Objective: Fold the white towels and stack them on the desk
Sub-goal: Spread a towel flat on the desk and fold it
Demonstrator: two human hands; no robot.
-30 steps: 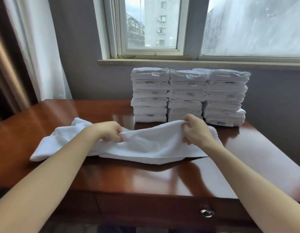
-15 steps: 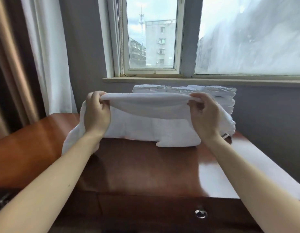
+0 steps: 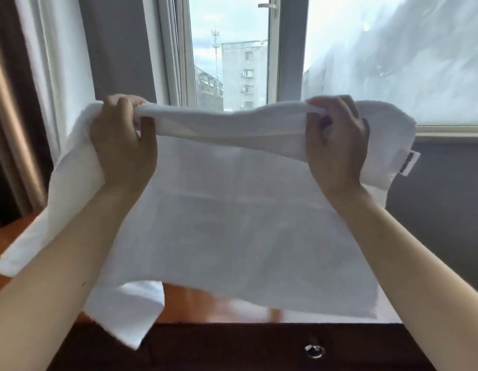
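both hands are holding a white towel (image 3: 232, 223) up in the air above the wooden counter (image 3: 232, 303). the left hand (image 3: 122, 145) and right hand (image 3: 336, 145) are each gripping its top edge with curled fingers, and the cloth is hanging spread between them before the window (image 3: 232, 62).

Nothing here can be read. The only label in sight is a small sewn tag (image 3: 409, 164) sticking out from the right-hand edge of the white towel (image 3: 232, 215), just beyond the right hand (image 3: 336, 148). A dark printed band runs along the tag, but it is too blurred to make out any word, brand or number.
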